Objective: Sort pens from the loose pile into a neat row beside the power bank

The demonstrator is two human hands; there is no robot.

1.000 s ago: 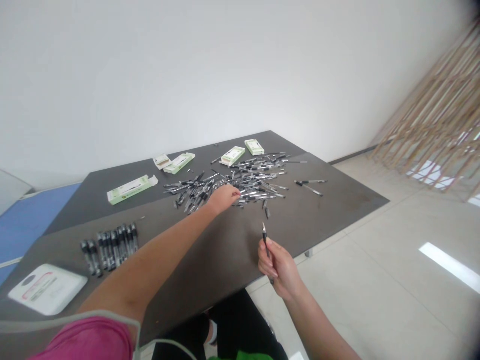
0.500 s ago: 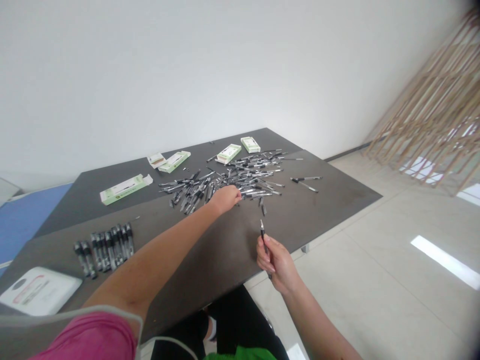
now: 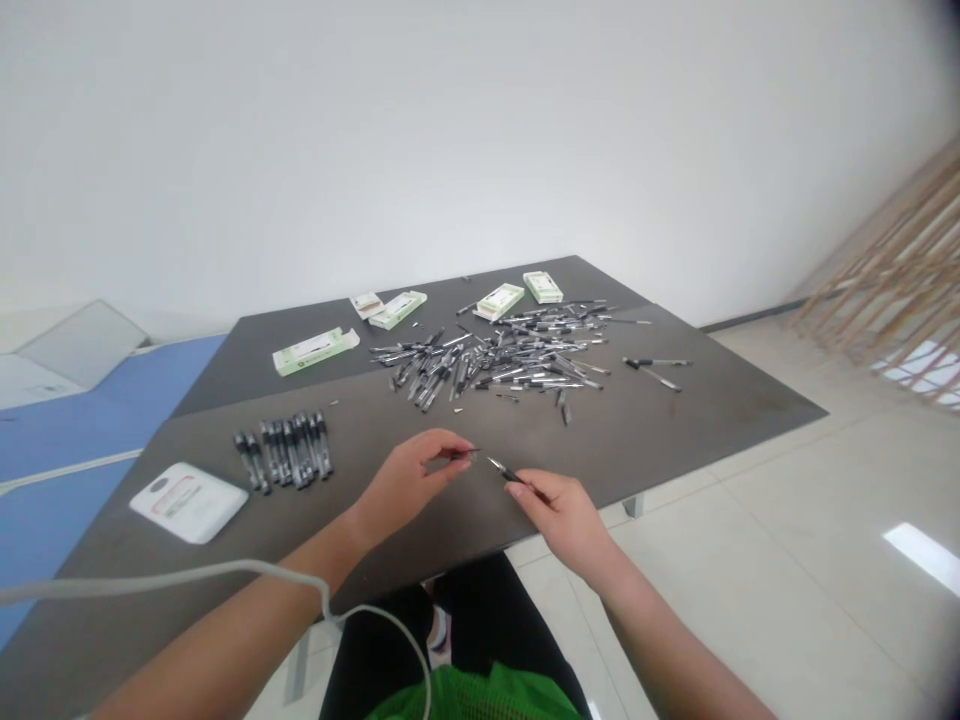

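"What do we see near the worktop's (image 3: 637,430) far edge?"
"Smooth printed card boxes (image 3: 499,301); nearer its left edge, we see shiny clear plastic pens (image 3: 298,452)."
"And the worktop?"
"Matt, we'd say."

Left hand (image 3: 411,480) above table (image 3: 637,440), thumb and fingers pinching small part (image 3: 471,454), too small to identify. Right hand (image 3: 559,515) grips uncapped pen (image 3: 504,471), tip angled up-left toward left fingertips, small gap between. Messy pile of pens (image 3: 517,355) beyond both hands; two loose pens (image 3: 660,362) right of it, ends meeting. Row of pens (image 3: 289,448) side by side at left, white flat object (image 3: 191,503) just nearer. Green-and-white boxes (image 3: 315,350) behind, leftmost with flap open. Pale cable (image 3: 225,568) crosses over left forearm. Blue surface (image 3: 67,430) far left, slatted wooden frame (image 3: 900,290) far right.
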